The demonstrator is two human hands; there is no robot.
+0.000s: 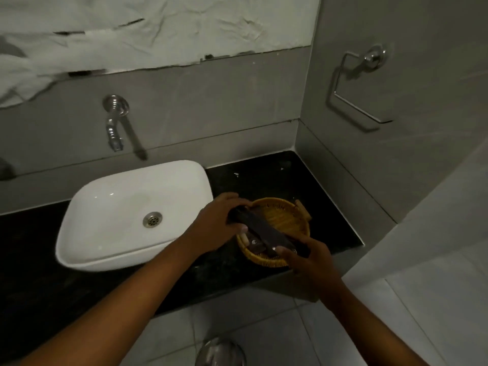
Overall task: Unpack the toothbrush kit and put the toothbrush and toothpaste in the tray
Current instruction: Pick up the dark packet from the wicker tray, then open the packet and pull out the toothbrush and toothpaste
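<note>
A long dark brown toothbrush kit box (266,231) is held slantwise over a round woven tray (286,220) on the black counter. My left hand (219,220) grips the box's far end. My right hand (306,260) grips its near end at the tray's front rim. Inside the tray, under the box, lie small dark packets (254,244). The toothbrush and toothpaste themselves are not visible.
A white basin (118,215) stands left of the tray, touching distance from my left wrist. A chrome tap (115,122) juts from the wall above it. The black counter (264,175) ends at the right wall, where a chrome holder (353,88) hangs.
</note>
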